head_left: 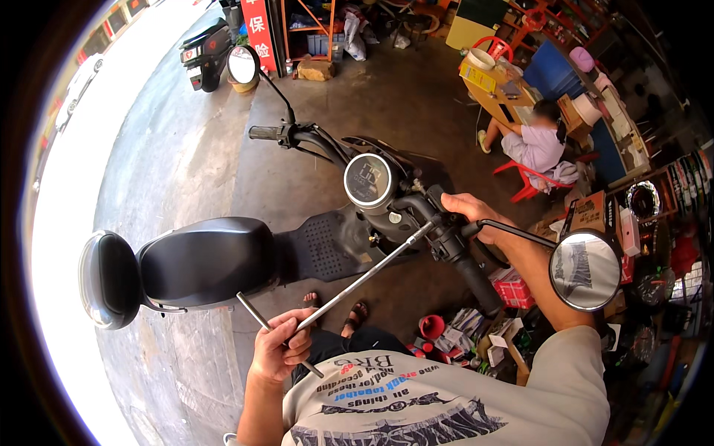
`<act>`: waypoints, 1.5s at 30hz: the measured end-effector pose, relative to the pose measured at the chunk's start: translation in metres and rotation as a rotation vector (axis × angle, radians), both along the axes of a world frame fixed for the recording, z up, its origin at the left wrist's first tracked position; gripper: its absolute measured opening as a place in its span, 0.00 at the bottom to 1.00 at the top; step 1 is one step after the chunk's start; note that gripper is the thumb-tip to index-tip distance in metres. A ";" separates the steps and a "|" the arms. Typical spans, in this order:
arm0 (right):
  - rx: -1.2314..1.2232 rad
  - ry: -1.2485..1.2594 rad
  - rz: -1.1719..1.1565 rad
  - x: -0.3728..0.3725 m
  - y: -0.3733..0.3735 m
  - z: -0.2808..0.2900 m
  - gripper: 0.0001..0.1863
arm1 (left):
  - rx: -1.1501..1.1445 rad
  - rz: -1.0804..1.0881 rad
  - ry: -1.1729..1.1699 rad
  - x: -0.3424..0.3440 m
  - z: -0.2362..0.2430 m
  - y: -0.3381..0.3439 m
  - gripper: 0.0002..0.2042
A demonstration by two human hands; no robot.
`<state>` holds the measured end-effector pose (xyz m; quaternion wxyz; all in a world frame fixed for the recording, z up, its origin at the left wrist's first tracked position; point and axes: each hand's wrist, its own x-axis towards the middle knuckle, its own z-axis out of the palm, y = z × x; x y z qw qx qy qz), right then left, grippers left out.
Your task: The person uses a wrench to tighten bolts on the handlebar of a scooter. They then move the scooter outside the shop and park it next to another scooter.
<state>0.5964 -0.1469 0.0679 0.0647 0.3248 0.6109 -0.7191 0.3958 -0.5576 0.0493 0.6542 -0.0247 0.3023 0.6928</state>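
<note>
A black electric scooter stands crosswise before me, its seat to the left. My left hand is closed around the handle of a long silver T-handle wrench. The shaft slants up to the right, and its far end meets the clamp area of the right handlebar. Against the front of that handlebar, by the mirror stem, my right hand grips its control housing. Some of its fingers are hidden behind the bar. A round display sits mid-handlebar.
The right mirror juts out beside my right forearm; the left mirror stands far left. A person sits on a red chair at a cluttered desk. Boxes and loose parts crowd the floor at right. Another scooter is parked behind.
</note>
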 end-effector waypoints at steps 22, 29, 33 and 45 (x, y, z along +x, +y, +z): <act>0.097 0.017 -0.067 -0.004 -0.018 0.001 0.28 | -0.019 -0.035 0.403 0.004 0.001 -0.013 0.17; 0.132 0.013 -0.077 -0.001 -0.015 -0.004 0.28 | -0.063 -0.104 0.694 0.005 0.013 -0.010 0.15; 0.114 0.026 -0.086 -0.003 -0.018 0.001 0.28 | -0.037 -0.155 1.085 0.001 0.016 -0.008 0.15; 0.122 -0.002 -0.085 -0.001 -0.011 -0.006 0.27 | 0.086 -0.129 1.770 -0.013 0.012 0.006 0.16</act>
